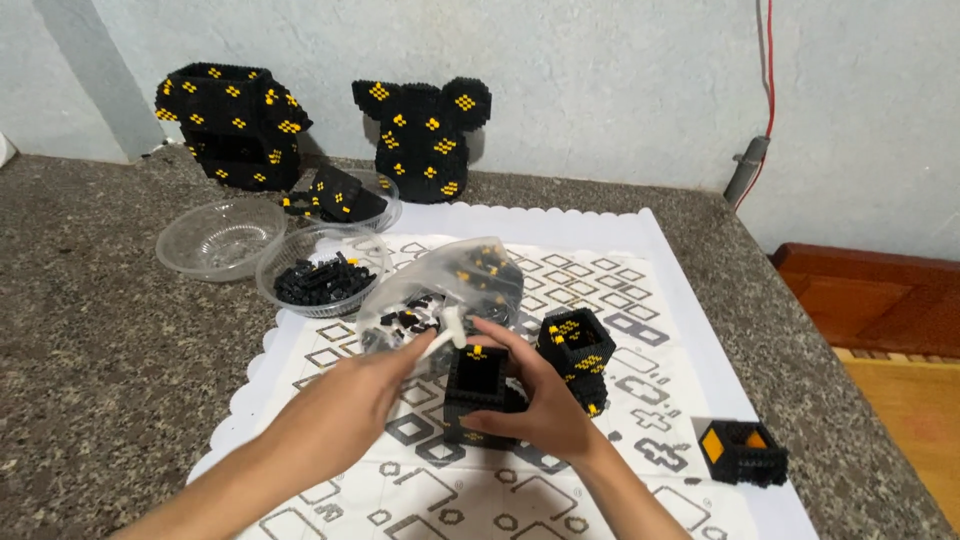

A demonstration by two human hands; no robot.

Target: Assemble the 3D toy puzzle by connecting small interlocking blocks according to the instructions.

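A hollow black brick block with yellow studs (478, 378) stands on the white patterned mat (640, 300). My right hand (545, 400) wraps around its right and front sides. My left hand (365, 395) comes in from the left, its fingers pinching a small white tool (447, 335) at the block's top left edge. Right behind both hands lies a clear plastic bag of small black and yellow bricks (440, 290). Another hollow black and yellow block (578, 350) sits just right of my right hand.
A clear bowl of black bricks (322, 272), an empty clear bowl (218, 238) and a third bowl with a built piece (345, 197) stand at the back left. Two large black and yellow builds (235, 122) (425, 135) lean by the wall. A small black and orange block (742, 452) sits near the mat's right edge.
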